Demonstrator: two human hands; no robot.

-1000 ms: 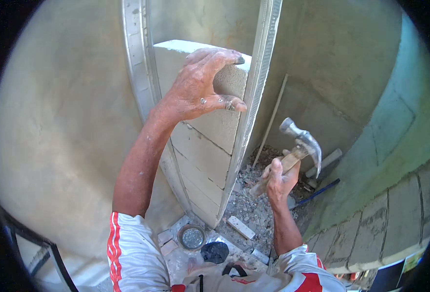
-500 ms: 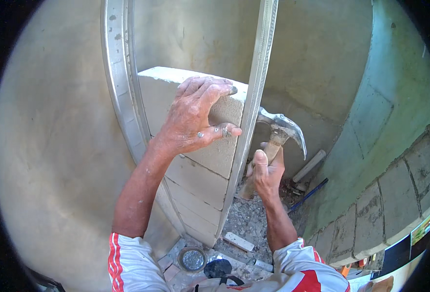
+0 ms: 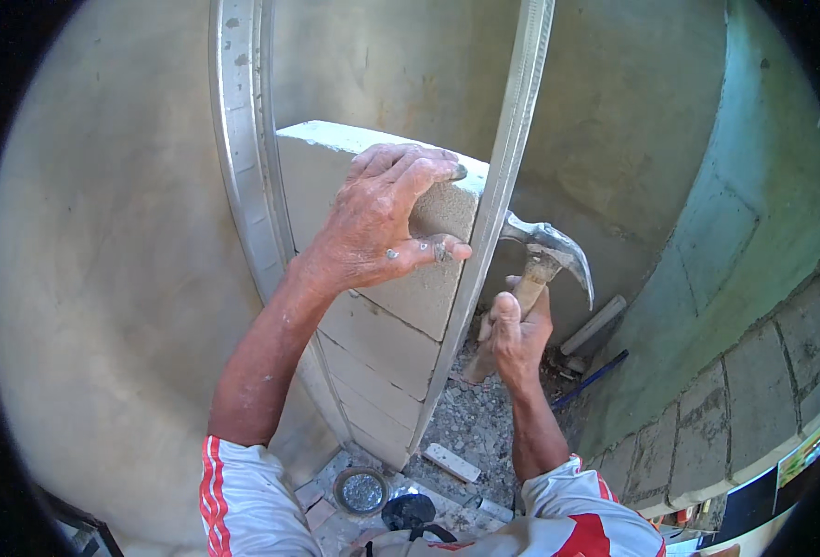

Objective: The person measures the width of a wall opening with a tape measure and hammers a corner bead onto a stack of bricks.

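My left hand (image 3: 382, 209) grips the top of a pale masonry block (image 3: 447, 218). Its fingers lie over the upper edge and its thumb presses along the block's face, close to a metal door-frame post (image 3: 512, 139). In my right hand (image 3: 521, 339) is the wooden handle of a claw hammer (image 3: 558, 251). The hammer's steel head is level with the top block, with one end right beside the post; whether it touches cannot be made out. The top block sits on a stack of similar blocks (image 3: 377, 334) between this post and a second metal post (image 3: 243, 148).
Plastered walls (image 3: 113, 232) rise on both sides. A low block wall (image 3: 707, 427) curves along the right. On the rubble floor lie a white strip (image 3: 451, 462), a blue rod (image 3: 591, 381) and a pale pipe (image 3: 594, 325). A round metal bowl (image 3: 361, 490) stands near my body.
The view has shifted slightly, so the posts and blocks appear farther right. Both hands keep their holds, and the hammer stays beside the post.
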